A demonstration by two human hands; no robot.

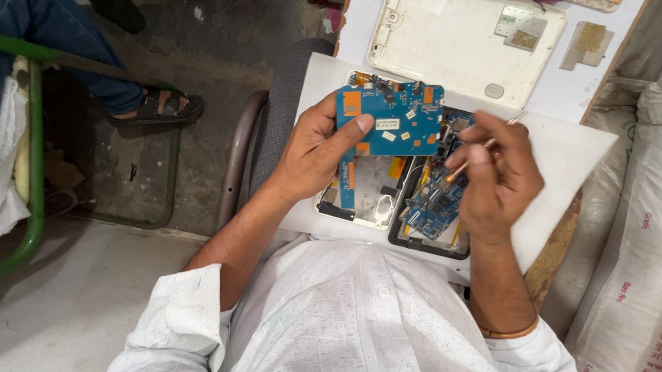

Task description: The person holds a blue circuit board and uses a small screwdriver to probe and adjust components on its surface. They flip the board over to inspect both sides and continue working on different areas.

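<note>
The left hand (316, 151) held a blue circuit board (395, 121) lifted clear of the worktop (565, 156), thumb pressed on its face and the fingers hidden behind it. At three o'clock from it, the right hand (496, 176) pinched a thin metal tool (484, 145), its fingers closed narrowly round the shaft and the tip aimed down toward a second blue board (434, 201) lying in an opened tablet shell (428, 241).

This looked like the stage of freeing or probing parts inside the opened device; the next move seemed to call for a steady, fine placement of the tool tip among small components.

The tool tip was lost against the board, so whether it touched anything could not be told. At twelve o'clock a white back cover (458, 42) was cut off by the frame edge, and the shell's near edge sat behind the white shirt (350, 317).
</note>
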